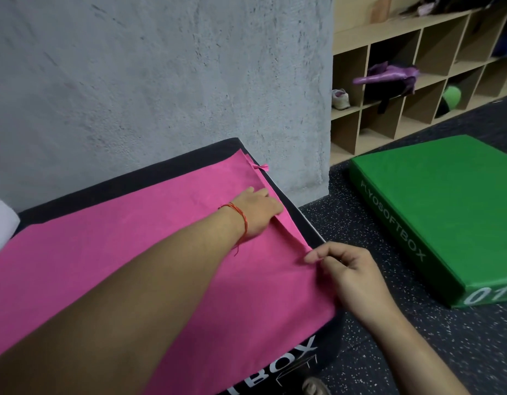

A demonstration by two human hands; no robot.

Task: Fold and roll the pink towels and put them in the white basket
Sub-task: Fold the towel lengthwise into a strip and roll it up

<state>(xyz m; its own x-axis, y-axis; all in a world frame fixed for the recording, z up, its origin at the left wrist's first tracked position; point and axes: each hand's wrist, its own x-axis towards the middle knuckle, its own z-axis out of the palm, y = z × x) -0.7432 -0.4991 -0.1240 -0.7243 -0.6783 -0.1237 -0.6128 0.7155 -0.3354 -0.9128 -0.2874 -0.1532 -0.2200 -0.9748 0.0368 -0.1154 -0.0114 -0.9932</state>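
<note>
A pink towel (138, 252) lies spread flat over a black soft box (166, 169). My left hand (259, 212) rests on the towel near its right edge, with the fingers tucked under a narrow raised fold. My right hand (349, 272) pinches the towel's right edge between thumb and forefinger at the near end of that fold. A small pink loop tag (262, 167) sticks out at the towel's far right corner. A white object (1, 223) shows at the left edge of the box, cut off by the frame; I cannot tell whether it is the basket.
A grey concrete wall (161, 81) stands right behind the box. A green soft box (446, 212) lies on the speckled dark floor to the right. Wooden cubby shelves (417, 81) at the back right hold a purple bag, a shoe and a green ball.
</note>
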